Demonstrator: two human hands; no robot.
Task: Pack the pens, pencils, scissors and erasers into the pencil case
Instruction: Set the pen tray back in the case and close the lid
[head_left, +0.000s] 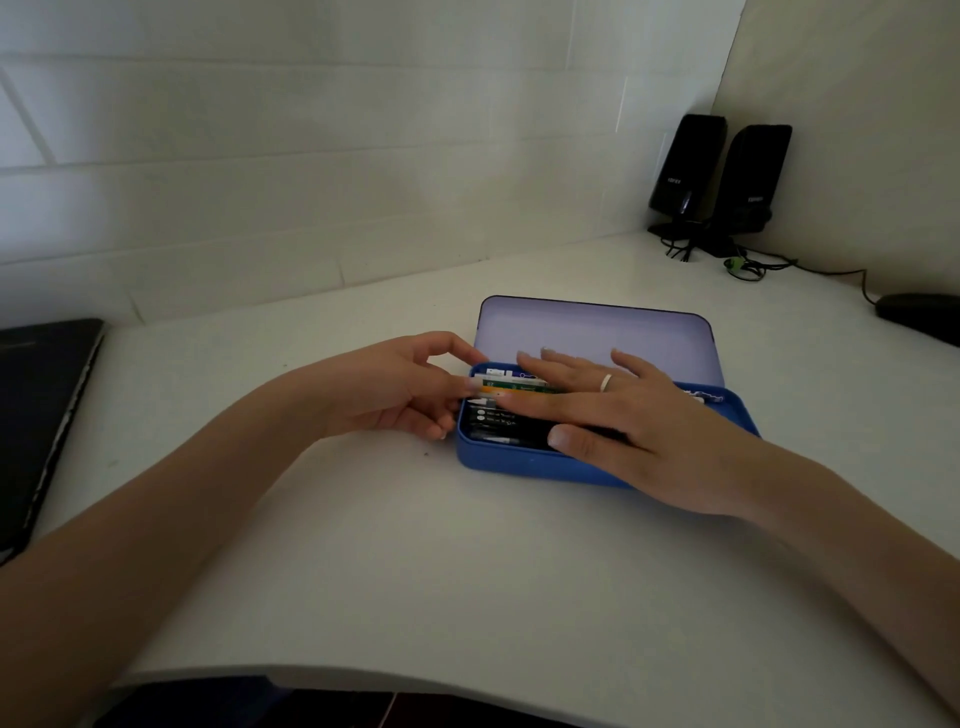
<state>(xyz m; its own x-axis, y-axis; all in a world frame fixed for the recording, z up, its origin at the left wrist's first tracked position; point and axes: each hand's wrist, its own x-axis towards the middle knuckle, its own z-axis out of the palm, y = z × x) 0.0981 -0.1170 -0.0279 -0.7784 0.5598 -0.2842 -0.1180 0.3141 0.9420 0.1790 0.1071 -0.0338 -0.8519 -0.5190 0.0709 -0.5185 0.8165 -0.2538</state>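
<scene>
One pencil case (524, 464), two hands, two speakers (685, 166), one laptop (36, 415).

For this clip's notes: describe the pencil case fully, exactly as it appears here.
The pencil case is a blue, rounded-corner box, hard-looking, lying open on the white desk. Its lid stands tilted back, pale inside. The tray holds pens and pencils lying lengthwise: dark ones nearest, green and yellow behind. The right hand rests flat over the contents; the left hand touches the tray's left end.
</scene>
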